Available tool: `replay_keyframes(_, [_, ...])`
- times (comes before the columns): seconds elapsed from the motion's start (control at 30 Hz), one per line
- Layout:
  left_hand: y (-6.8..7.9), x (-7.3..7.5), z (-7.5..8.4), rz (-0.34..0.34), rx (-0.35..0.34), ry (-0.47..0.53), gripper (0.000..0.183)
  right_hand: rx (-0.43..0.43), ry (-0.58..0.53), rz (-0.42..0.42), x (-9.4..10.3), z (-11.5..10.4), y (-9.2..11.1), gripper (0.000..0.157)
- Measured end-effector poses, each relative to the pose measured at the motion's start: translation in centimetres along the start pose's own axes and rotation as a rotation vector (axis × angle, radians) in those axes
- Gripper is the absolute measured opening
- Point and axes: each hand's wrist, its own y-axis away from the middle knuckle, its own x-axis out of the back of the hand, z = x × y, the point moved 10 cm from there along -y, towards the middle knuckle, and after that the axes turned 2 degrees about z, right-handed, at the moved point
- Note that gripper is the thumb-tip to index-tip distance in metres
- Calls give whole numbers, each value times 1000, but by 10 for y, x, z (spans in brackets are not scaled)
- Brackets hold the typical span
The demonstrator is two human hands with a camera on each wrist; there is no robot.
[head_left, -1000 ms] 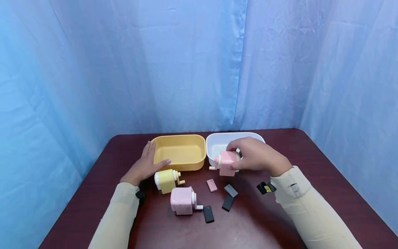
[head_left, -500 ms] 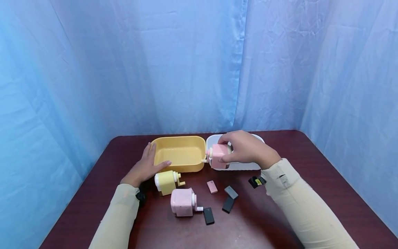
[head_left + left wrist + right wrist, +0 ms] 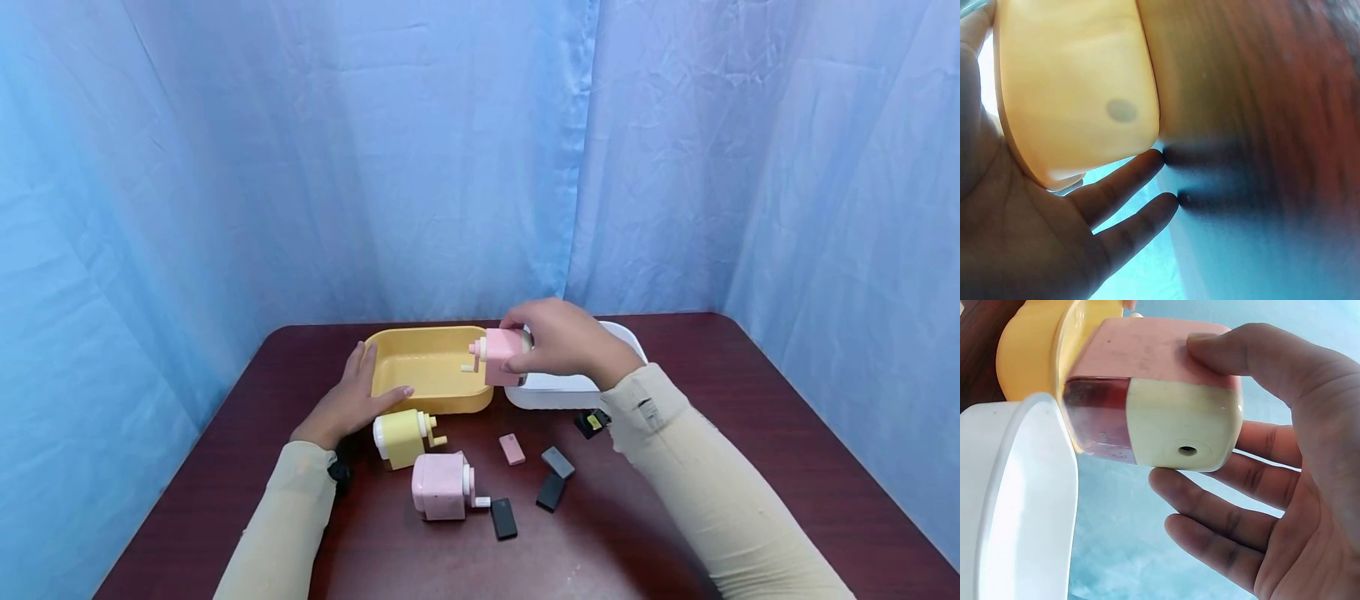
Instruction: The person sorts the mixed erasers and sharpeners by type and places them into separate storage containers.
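My right hand (image 3: 562,340) grips a pink crank pencil sharpener (image 3: 502,357), held in the air where the yellow bin (image 3: 427,403) and the white bin (image 3: 577,400) meet. In the right wrist view the thumb lies on the sharpener's pink side (image 3: 1147,353), and its cream face with a pencil hole is toward the camera. My left hand (image 3: 347,403) spreads its straight fingers against the left end of the yellow bin, with two fingertips on the table in the left wrist view. Just in front of that bin stands a yellow pencil sharpener (image 3: 401,438).
Nearer the front lies a pale pink pencil sharpener (image 3: 441,487). Small blocks are scattered to its right: a pink one (image 3: 512,449), a grey one (image 3: 557,462) and two black ones, one (image 3: 551,492) beside the grey. Blue curtains (image 3: 450,167) surround the table.
My right hand has carried the pink sharpener left and upward, from in front of the white bin to the yellow bin's right end. The left hand has stayed in place.
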Motion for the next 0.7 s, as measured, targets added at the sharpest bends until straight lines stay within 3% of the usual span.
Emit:
replay_keyframes(0.37, [-1, 0, -1, 10, 2, -18, 115, 4, -7, -2, -15, -8, -25, 36])
replay_keyframes(0.7, [-3, 2, -1, 11, 5, -20, 116, -3, 12, -14, -42, -15, -48, 39])
